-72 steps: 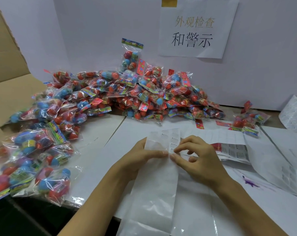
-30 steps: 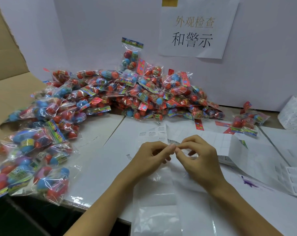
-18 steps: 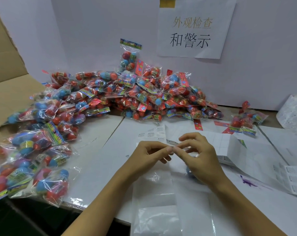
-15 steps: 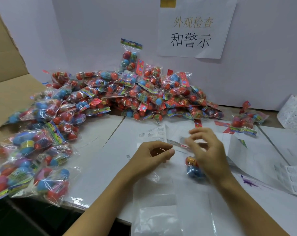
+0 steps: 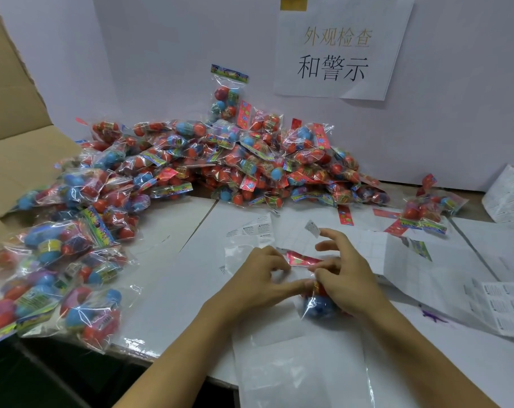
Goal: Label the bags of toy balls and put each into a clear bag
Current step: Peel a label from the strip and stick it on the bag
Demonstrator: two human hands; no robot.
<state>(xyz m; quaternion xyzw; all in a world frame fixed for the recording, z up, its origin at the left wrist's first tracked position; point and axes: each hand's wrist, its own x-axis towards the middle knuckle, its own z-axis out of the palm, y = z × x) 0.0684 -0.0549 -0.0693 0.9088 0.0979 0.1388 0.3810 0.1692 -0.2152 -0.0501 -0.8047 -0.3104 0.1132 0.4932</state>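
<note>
I am viewing the white table through the head camera, and both hands are working near the middle of its front edge. The right hand is gripping a bag of toy balls with its thumb and lower fingers curled around the bag's neck; a blue ball is showing through the film below the palm, and the bag's red header strip is projecting toward the left hand. A small white label is sticking to the tip of the raised right forefinger, just above the bag and clear of it. The left hand is lying beside the bag with its fingers partly curled, its fingertips touching the header strip and the film; I cannot tell whether it is pinching the film or only steadying it. A stack of clear bags is lying flat under both wrists and running off the front edge of the table. A label sheet is lying just behind the left hand, and a second label sheet is resting at the right edge. A large pile of ball bags is occupying the rear edge against the white wall and spreading along the left edge. One separate ball bag is lying near the rear right corner. A paper sign is hanging on the wall above the pile.
</note>
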